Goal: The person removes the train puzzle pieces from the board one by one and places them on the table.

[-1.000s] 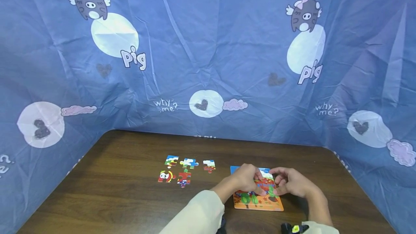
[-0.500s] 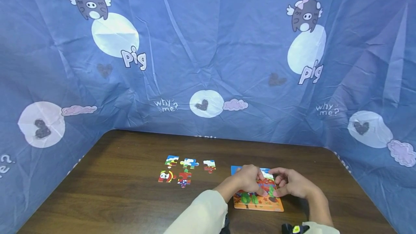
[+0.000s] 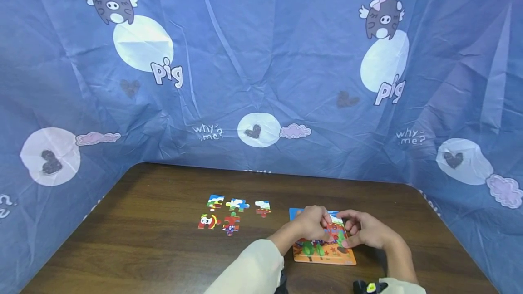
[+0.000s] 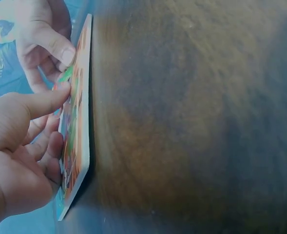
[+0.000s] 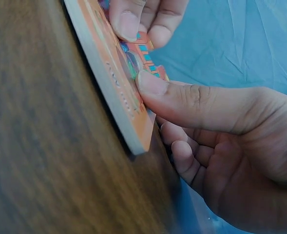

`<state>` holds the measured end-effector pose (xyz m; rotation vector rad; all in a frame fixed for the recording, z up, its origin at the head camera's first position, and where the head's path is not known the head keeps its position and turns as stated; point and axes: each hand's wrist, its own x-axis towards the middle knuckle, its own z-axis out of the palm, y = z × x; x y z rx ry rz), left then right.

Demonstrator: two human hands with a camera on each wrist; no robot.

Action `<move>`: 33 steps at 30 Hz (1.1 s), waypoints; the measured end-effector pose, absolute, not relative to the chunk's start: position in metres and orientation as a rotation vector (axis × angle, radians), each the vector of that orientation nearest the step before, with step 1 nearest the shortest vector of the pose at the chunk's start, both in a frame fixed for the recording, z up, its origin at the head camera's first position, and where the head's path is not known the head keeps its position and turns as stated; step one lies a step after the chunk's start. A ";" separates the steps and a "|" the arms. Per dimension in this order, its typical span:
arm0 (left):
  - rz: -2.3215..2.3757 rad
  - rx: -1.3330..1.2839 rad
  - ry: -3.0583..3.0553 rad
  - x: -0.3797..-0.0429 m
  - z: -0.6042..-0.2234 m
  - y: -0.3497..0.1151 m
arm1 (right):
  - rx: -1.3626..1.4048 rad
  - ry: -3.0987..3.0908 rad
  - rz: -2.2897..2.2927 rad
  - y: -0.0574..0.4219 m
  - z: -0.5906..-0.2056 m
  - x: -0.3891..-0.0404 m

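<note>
A square picture puzzle lies on the table at the right, orange along its near edge and blue along its far edge. My left hand arches over its middle. In the right wrist view, the left thumb and fingers pinch a red puzzle piece with blue stripes, tipped up from the board. At the right edge, my right hand holds thumb and forefinger to the same piece; its thumb rests at the lower side. The other right fingers curl beside the board. Both hands cover part of the picture.
Several loose puzzle pieces lie left of the board, among them one with a cartoon eye face, a red one and a cloud one. A blue printed curtain hangs round the brown wooden table.
Both hands stay over the right part of the puzzle. The left thumb and fingers have shifted very slightly; the loose pieces lie as before.
</note>
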<state>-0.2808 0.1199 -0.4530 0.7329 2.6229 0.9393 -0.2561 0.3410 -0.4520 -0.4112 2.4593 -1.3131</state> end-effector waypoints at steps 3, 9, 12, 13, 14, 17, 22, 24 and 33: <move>1.047 0.715 2.581 -0.281 -0.453 0.119 | -0.413 2.463 -1.308 0.340 -0.451 -0.255; 1.233 0.680 2.481 -0.281 -0.452 0.118 | -0.381 2.489 -1.271 0.339 -0.449 -0.255; 1.281 0.647 2.449 -0.281 -0.451 0.118 | -0.380 2.502 -1.250 0.338 -0.449 -0.256; 1.297 0.641 2.441 -0.281 -0.451 0.117 | -0.377 2.503 -1.246 0.338 -0.449 -0.256; 1.312 0.638 2.435 -0.281 -0.450 0.117 | -0.372 2.503 -1.243 0.338 -0.449 -0.256; 1.361 0.644 2.413 -0.281 -0.448 0.114 | -0.361 2.504 -1.238 0.337 -0.449 -0.256; 1.437 0.632 2.350 -0.283 -0.444 0.108 | -0.334 2.495 -1.249 0.337 -0.448 -0.255; 1.458 0.628 2.333 -0.283 -0.443 0.105 | -0.321 2.487 -1.256 0.337 -0.448 -0.255; 1.513 0.650 2.290 -0.285 -0.442 0.091 | -0.300 2.493 -1.251 0.337 -0.449 -0.254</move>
